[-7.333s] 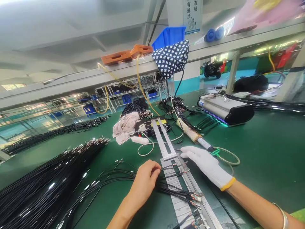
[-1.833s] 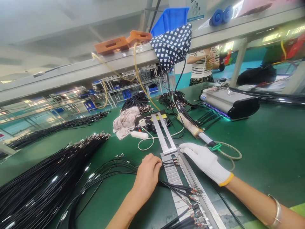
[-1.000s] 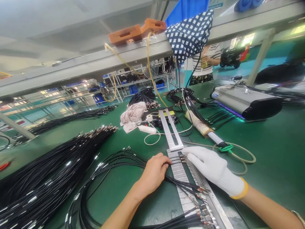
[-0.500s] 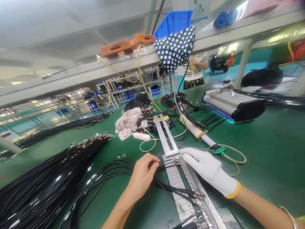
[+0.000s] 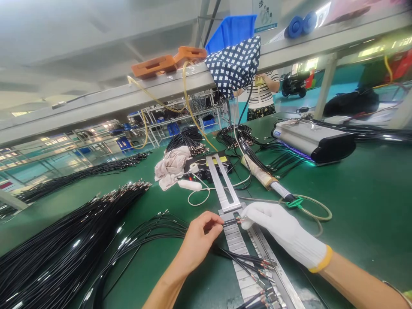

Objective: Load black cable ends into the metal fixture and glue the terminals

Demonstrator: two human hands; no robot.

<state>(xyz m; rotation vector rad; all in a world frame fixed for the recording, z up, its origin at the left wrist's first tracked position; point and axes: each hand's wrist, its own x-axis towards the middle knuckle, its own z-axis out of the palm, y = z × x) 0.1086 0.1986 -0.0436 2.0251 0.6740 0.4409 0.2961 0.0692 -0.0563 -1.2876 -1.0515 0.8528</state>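
Observation:
My bare left hand (image 5: 198,240) pinches thin black cables (image 5: 230,222) just left of a long slotted metal fixture (image 5: 240,249) on the green bench. My right hand (image 5: 283,231), in a white glove with a yellow cuff, has its fingertips on the metal ends of those same cables over the fixture. More black cables with metal connectors (image 5: 257,262) lie across the fixture nearer to me. A loose bunch of black cables (image 5: 141,234) loops away to the left of my left hand.
A big pile of black cables (image 5: 64,244) fills the left of the bench. Behind the fixture lie a rag (image 5: 170,165), a small black box (image 5: 206,167), a taped-handle tool (image 5: 267,182) and a grey lamp unit (image 5: 313,139). A person in a striped top (image 5: 262,92) stands beyond.
My left hand has lifted slightly and pinched the cables. My gloved right fingers have closed in on the cable tips. The camera view shifted a little.

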